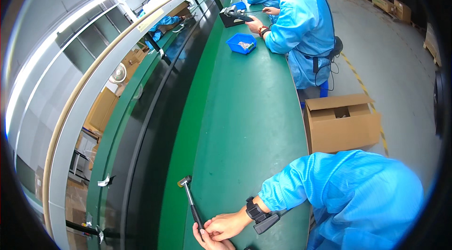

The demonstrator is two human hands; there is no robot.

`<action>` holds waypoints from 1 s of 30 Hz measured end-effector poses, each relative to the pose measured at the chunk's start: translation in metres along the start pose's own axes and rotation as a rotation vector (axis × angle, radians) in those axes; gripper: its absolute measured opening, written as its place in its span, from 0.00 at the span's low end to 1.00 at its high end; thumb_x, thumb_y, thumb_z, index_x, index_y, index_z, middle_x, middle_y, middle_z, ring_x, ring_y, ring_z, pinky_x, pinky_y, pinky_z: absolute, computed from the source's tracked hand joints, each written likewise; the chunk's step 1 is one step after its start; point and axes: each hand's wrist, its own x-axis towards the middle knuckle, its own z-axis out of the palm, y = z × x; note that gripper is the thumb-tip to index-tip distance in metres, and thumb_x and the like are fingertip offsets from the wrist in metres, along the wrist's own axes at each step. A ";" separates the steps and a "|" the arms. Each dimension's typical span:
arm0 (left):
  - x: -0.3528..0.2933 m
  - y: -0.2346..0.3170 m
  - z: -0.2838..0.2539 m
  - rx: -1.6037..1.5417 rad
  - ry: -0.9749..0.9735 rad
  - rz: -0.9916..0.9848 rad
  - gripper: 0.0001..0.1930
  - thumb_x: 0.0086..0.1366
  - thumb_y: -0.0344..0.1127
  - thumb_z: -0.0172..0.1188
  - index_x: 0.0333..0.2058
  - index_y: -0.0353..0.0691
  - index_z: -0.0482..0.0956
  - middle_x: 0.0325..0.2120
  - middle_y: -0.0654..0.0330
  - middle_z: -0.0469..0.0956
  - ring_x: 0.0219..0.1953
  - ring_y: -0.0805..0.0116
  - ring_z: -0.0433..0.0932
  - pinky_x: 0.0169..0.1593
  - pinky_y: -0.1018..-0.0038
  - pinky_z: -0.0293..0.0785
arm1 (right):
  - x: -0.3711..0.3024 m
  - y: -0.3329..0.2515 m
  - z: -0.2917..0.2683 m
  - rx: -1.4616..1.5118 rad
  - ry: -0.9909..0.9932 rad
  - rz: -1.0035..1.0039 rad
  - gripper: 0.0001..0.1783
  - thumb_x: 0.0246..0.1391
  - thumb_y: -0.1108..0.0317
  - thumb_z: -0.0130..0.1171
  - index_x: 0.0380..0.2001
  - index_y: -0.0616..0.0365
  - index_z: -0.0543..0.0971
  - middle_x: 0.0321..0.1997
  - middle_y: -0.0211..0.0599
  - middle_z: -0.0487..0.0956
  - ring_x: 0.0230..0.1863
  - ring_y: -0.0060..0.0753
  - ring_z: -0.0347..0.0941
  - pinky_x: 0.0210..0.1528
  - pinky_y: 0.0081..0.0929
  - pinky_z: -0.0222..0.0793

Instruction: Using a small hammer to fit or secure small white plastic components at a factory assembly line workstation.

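A small hammer [189,195] with a metal head and shaft and a black handle slants up and left over the green bench. One face of its head looks yellowish. My left hand [213,242], at the lower edge, has its fingers closed around the handle's lower end. From the right, my right hand [230,225] reaches in with curled fingers against the same handle end, touching the left hand. The fingers overlap there, so their exact grip is partly hidden. A black band with a box-shaped unit [266,221] sits on my right wrist, below a blue sleeve.
The green bench [254,122] runs away from me beside a dark conveyor strip [165,155]. A blue bin [242,43] of small parts stands farther along it. A co-worker in blue [301,19] holds a dark tool there. An open carton [343,127] stands right of the bench.
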 end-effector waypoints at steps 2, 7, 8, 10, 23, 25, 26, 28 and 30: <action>0.000 0.000 0.001 0.004 0.004 -0.001 0.18 0.68 0.35 0.46 0.55 0.36 0.65 0.43 0.48 0.72 0.44 0.59 0.73 0.48 0.67 0.71 | 0.001 0.008 0.004 -0.005 0.020 -0.021 0.11 0.56 0.66 0.51 0.28 0.64 0.70 0.25 0.39 0.73 0.30 0.38 0.70 0.32 0.34 0.66; -0.001 0.001 0.000 -0.011 0.017 -0.009 0.18 0.68 0.36 0.46 0.54 0.37 0.65 0.43 0.48 0.72 0.43 0.59 0.73 0.48 0.67 0.71 | 0.003 0.020 0.009 -0.037 0.033 -0.065 0.11 0.56 0.66 0.51 0.27 0.64 0.70 0.25 0.39 0.73 0.29 0.38 0.70 0.32 0.35 0.66; -0.001 0.001 -0.001 -0.007 0.017 -0.006 0.18 0.68 0.36 0.46 0.55 0.37 0.65 0.43 0.48 0.72 0.43 0.59 0.73 0.48 0.67 0.71 | 0.003 0.020 0.010 -0.038 0.030 -0.067 0.11 0.56 0.66 0.51 0.27 0.64 0.70 0.25 0.39 0.73 0.29 0.38 0.70 0.32 0.35 0.66; 0.001 -0.001 -0.001 0.003 0.016 -0.004 0.18 0.68 0.36 0.46 0.55 0.37 0.65 0.43 0.48 0.72 0.43 0.59 0.73 0.48 0.67 0.71 | 0.003 0.024 0.010 -0.024 0.008 -0.036 0.12 0.56 0.65 0.51 0.27 0.64 0.70 0.26 0.39 0.73 0.29 0.38 0.70 0.32 0.35 0.66; 0.003 -0.002 -0.002 -0.021 0.020 -0.018 0.18 0.68 0.33 0.46 0.54 0.37 0.65 0.42 0.49 0.73 0.42 0.59 0.74 0.46 0.68 0.73 | 0.003 0.020 0.009 -0.005 0.020 -0.017 0.14 0.55 0.64 0.51 0.25 0.66 0.72 0.28 0.42 0.71 0.29 0.41 0.70 0.32 0.36 0.65; 0.002 -0.001 -0.002 -0.029 0.024 -0.022 0.18 0.68 0.33 0.46 0.54 0.37 0.65 0.42 0.49 0.73 0.42 0.59 0.74 0.46 0.68 0.73 | 0.003 0.018 0.008 0.017 0.012 -0.003 0.13 0.54 0.64 0.51 0.24 0.66 0.73 0.28 0.42 0.71 0.30 0.41 0.70 0.33 0.37 0.65; 0.002 -0.001 -0.002 -0.033 0.020 -0.021 0.18 0.67 0.34 0.46 0.54 0.37 0.65 0.42 0.49 0.73 0.42 0.59 0.74 0.46 0.68 0.73 | 0.003 0.014 0.007 0.017 0.011 -0.004 0.13 0.54 0.64 0.51 0.24 0.66 0.73 0.28 0.42 0.71 0.30 0.41 0.70 0.33 0.37 0.65; 0.002 -0.003 -0.003 -0.034 0.017 -0.019 0.18 0.67 0.34 0.47 0.54 0.37 0.65 0.42 0.49 0.73 0.42 0.59 0.74 0.46 0.68 0.73 | 0.002 0.006 0.002 0.013 -0.012 0.043 0.14 0.54 0.64 0.52 0.24 0.66 0.73 0.27 0.42 0.71 0.29 0.41 0.70 0.32 0.36 0.65; 0.003 -0.004 -0.003 -0.035 0.009 -0.011 0.18 0.68 0.35 0.47 0.54 0.37 0.65 0.41 0.49 0.73 0.42 0.59 0.74 0.46 0.68 0.73 | 0.003 0.014 0.005 0.006 -0.014 0.036 0.14 0.54 0.64 0.52 0.23 0.66 0.73 0.27 0.42 0.71 0.29 0.41 0.70 0.32 0.36 0.65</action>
